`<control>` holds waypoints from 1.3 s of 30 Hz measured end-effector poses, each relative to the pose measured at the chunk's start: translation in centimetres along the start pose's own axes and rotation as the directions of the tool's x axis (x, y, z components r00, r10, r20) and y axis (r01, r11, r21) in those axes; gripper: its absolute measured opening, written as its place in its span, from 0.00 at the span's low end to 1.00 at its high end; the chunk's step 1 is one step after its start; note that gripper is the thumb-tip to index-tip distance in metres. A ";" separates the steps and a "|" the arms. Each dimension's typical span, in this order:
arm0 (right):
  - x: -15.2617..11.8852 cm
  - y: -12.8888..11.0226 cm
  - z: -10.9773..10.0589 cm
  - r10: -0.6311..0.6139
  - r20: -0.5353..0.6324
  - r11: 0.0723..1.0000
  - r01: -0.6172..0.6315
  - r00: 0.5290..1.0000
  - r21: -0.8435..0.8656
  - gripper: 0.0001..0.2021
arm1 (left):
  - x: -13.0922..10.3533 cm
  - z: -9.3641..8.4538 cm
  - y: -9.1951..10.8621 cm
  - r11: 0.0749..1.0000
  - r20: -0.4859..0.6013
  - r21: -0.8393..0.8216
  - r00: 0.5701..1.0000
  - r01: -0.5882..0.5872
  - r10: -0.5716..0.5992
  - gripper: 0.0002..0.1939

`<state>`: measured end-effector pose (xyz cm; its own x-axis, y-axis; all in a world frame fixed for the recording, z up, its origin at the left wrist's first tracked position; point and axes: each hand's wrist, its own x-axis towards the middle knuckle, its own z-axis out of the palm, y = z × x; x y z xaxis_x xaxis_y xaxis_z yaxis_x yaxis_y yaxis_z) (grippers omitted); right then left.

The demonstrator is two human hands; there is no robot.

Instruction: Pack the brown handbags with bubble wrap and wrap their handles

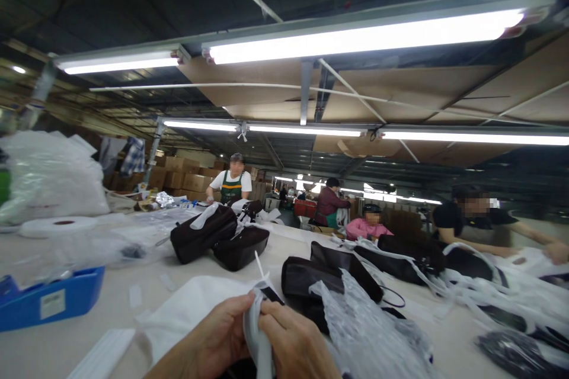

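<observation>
At the bottom centre my left hand [220, 331] pinches a white-wrapped strap [256, 337] between thumb and fingers. My right hand [296, 337] closes round the same strap from the other side, its fingers curled. A thin white tip sticks up above the fingers, and a dark piece shows just behind them. Something black lies below the hands, mostly hidden. Beyond my right hand is a dark bag [311, 275], partly covered by crumpled clear plastic wrap [368, 328]. A white sheet [186, 308] lies flat behind my left hand.
A blue tape dispenser [53, 302] stands at the left, near a white roll [66, 225] and heaped plastic bags [53, 177]. Dark bags [204, 234] lie across the table. Co-workers [231, 180] work beyond it; another person [471, 222] reaches over white material at right.
</observation>
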<state>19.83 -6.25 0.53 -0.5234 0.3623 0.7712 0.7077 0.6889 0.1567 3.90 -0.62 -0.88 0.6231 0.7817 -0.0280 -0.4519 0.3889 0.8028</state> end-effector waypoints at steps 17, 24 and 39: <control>-2.3 2.0 -4.2 0.810 0.340 -0.090 -0.472 0.478 0.877 0.07 | -1.5 1.3 4.9 0.984 -0.070 0.008 0.982 0.177 -0.176 0.29; -0.8 0.3 0.4 0.681 0.520 0.058 -0.746 0.515 0.663 0.20 | -1.2 1.0 6.3 0.978 -0.091 0.101 0.980 0.185 -0.176 0.26; 0.1 2.4 1.5 0.622 0.588 -0.248 -0.582 0.517 0.774 0.28 | -3.2 4.5 4.2 -0.244 0.410 0.912 0.739 -0.329 0.534 0.21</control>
<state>20.71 -3.64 0.09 -0.1095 0.9850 0.1335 -0.2380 0.1044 -0.9656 2.89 -3.64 5.24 0.4807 0.5861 0.6522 0.4873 -0.7969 0.3569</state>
